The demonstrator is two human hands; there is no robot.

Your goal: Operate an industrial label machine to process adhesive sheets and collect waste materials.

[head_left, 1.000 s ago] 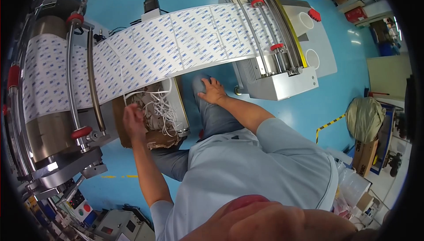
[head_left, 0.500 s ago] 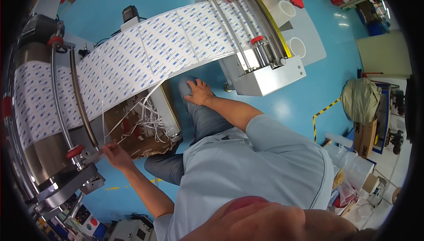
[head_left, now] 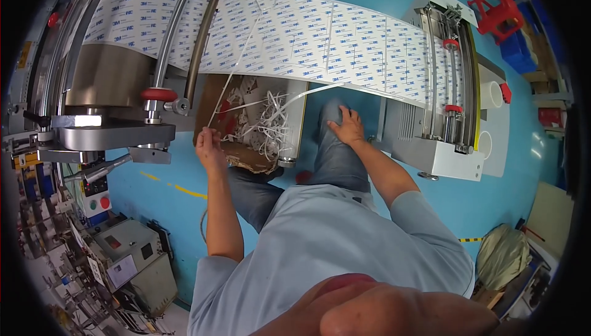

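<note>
Between the fingertips of my left hand (head_left: 209, 150) is the lower end of a thin white strip (head_left: 223, 97). The strip slants up, taut, across a wide white sheet (head_left: 289, 34) with a blue printed pattern. My right hand (head_left: 348, 128) rests on my knee, fingers spread and nothing in them. Below the sheet's near edge stands a cardboard box (head_left: 252, 159) holding a tangle of white strips (head_left: 271, 124). Another narrow strip (head_left: 314, 90) runs from the sheet's edge down to that tangle.
The sheet spans from a roller machine (head_left: 111, 136) on the left to a metal roller unit (head_left: 452, 160) on the right. White cardboard cores (head_left: 490, 95) stand beyond that unit. A red stool (head_left: 497, 17) is at the far right, a grey cabinet (head_left: 132, 253) at lower left.
The view has turned, so the machines and sheet appear further right and more level. My left hand still pinches the strip; my right hand stays on my knee.
</note>
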